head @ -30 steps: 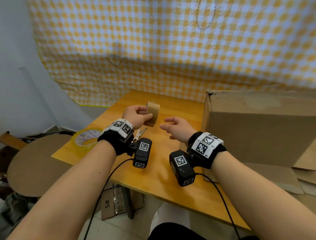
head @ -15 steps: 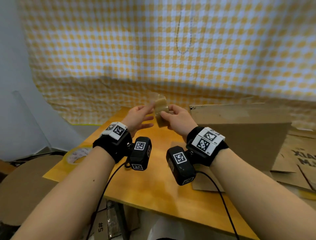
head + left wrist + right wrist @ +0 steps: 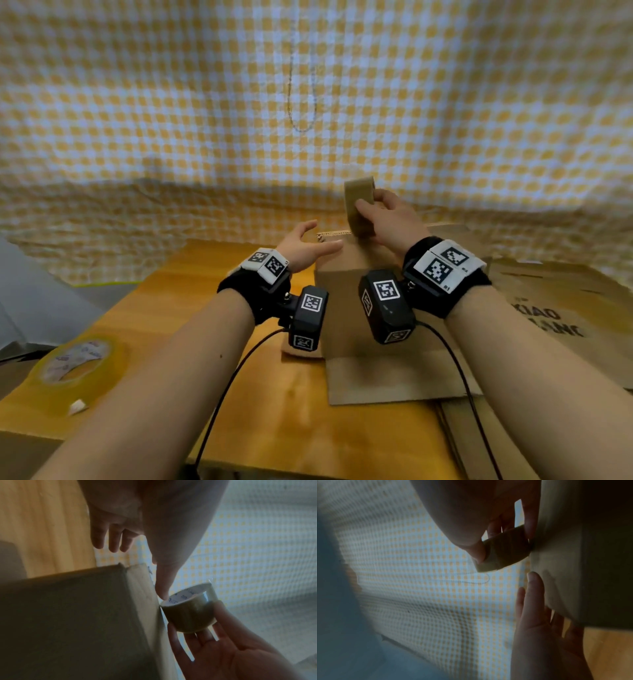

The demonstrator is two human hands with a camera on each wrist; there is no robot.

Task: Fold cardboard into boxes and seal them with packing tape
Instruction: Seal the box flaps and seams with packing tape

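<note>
A brown roll of packing tape [image 3: 356, 209] stands on edge just above the top of a folded cardboard box [image 3: 352, 308] on the wooden table [image 3: 191, 308]. My right hand [image 3: 370, 205] grips the roll, thumb on its near face and fingers behind it. In the left wrist view the roll [image 3: 188, 612] sits at the box's top edge [image 3: 142, 588]. My left hand [image 3: 325, 234] is open with spread fingers, beside the box's top left corner and holding nothing. The right wrist view shows the roll [image 3: 503, 550] against the box [image 3: 565, 561], with the left hand's fingers [image 3: 534, 591] below it.
A clear tape roll [image 3: 78, 363] lies at the table's near left corner. Flat printed cardboard sheets [image 3: 555, 308] lie to the right of the box. A yellow checked cloth [image 3: 308, 102] hangs behind the table. Cables run from both wrist cameras.
The brown roll went from my left hand on the table, through both hands, into my right hand alone, and now stands over the box. My left hand has let go.
</note>
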